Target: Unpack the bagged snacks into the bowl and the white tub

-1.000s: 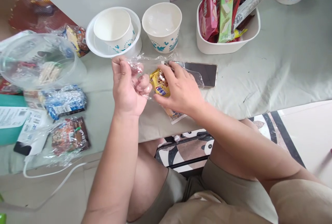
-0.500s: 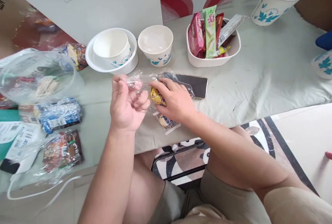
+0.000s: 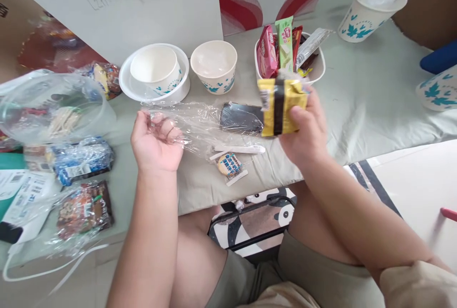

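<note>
In the head view my left hand (image 3: 157, 144) grips one end of a clear plastic bag (image 3: 200, 120), which trails right across the cloth. My right hand (image 3: 305, 132) is closed on a yellow snack packet (image 3: 282, 108) with a dark band, raised in front of the snack-filled white tub (image 3: 317, 77). The packet hides part of the black phone (image 3: 239, 117), whose left end shows under the bag. Below the bag lie a small wrapped biscuit (image 3: 229, 165) and a thin white stick (image 3: 246, 149), side by side on the cloth.
A paper cup (image 3: 214, 67) and a white bowl (image 3: 124, 77) with another cup inside stand behind the bag. Wrapped snacks (image 3: 85, 208), a clear round container (image 3: 103, 117) and a white cable (image 3: 35, 279) lie at left. A large carton (image 3: 171, 3) backs the table.
My right hand has moved right and up with the yellow packet, out of the plastic bag. My left hand has shifted left, stretching the bag. The biscuit and white stick now show.
</note>
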Demonstrator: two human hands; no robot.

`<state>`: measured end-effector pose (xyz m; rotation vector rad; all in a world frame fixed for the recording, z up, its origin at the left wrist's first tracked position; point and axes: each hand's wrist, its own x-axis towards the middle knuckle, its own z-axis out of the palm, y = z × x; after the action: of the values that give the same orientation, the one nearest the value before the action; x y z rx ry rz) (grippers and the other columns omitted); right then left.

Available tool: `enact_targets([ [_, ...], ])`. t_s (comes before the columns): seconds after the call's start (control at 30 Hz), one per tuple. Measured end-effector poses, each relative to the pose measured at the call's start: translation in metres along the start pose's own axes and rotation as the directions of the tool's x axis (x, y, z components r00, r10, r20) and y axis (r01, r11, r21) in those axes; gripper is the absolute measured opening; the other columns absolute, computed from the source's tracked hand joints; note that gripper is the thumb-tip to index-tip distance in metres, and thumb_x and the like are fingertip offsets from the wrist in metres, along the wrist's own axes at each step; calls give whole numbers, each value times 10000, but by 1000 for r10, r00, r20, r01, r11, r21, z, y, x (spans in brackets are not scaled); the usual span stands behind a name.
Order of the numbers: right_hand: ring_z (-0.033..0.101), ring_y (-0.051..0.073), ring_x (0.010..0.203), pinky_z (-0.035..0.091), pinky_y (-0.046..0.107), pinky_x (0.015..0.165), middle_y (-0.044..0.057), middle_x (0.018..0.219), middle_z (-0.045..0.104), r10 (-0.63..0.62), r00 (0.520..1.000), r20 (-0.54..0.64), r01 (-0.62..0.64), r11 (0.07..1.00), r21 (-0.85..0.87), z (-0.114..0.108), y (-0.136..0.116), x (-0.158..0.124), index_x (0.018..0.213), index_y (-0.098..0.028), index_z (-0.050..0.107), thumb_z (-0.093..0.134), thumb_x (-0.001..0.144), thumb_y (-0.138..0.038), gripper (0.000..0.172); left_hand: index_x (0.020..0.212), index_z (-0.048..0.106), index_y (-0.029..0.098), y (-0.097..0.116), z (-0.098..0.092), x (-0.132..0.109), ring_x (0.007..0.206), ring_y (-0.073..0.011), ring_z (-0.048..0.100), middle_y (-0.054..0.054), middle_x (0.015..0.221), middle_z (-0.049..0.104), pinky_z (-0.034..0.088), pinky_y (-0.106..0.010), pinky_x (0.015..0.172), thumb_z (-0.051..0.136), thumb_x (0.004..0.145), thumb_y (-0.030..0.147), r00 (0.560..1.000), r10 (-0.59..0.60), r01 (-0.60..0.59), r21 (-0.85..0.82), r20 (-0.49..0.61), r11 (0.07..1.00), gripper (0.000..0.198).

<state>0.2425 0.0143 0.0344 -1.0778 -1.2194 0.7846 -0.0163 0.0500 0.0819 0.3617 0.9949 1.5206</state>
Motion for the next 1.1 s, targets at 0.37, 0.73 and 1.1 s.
enact_targets([
  [0.37, 684, 220, 1098, 528, 385, 897, 126, 1379, 668, -215, 976, -31, 142, 740, -657, -131, -9, 106, 1327, -291, 602, 690, 891, -305, 445, 689, 493, 242, -1, 8, -9, 481, -112, 129, 43, 608, 369, 81, -317, 500, 796, 859, 342, 998, 14, -17, 48, 65, 999, 362],
  [0.73, 613, 317, 1353, 494, 505, 1063, 124, 1435, 665, 7, 875, 485, 433, 441, -786, -145, -2, 144, 1337, -197, 673, 563, 909, -458, 514, 748, 513, 226, -1, 14, -14, 418, -71, 221, 49, 583, 458, 93, -243, 411, 598, 1039, 284, 993, -95, 103, -139, 67, 985, 309],
  [1.1, 664, 299, 1022, 463, 421, 888, 122, 1218, 718, 118, 834, 538, 469, 362, -806, -130, -21, 146, 1195, -220, 696, 705, 736, -287, 463, 730, 465, 208, 1, 28, -18, 389, -53, 213, 59, 553, 464, 140, -186, 339, 538, 1037, 231, 993, -120, 122, -146, 23, 982, 317],
])
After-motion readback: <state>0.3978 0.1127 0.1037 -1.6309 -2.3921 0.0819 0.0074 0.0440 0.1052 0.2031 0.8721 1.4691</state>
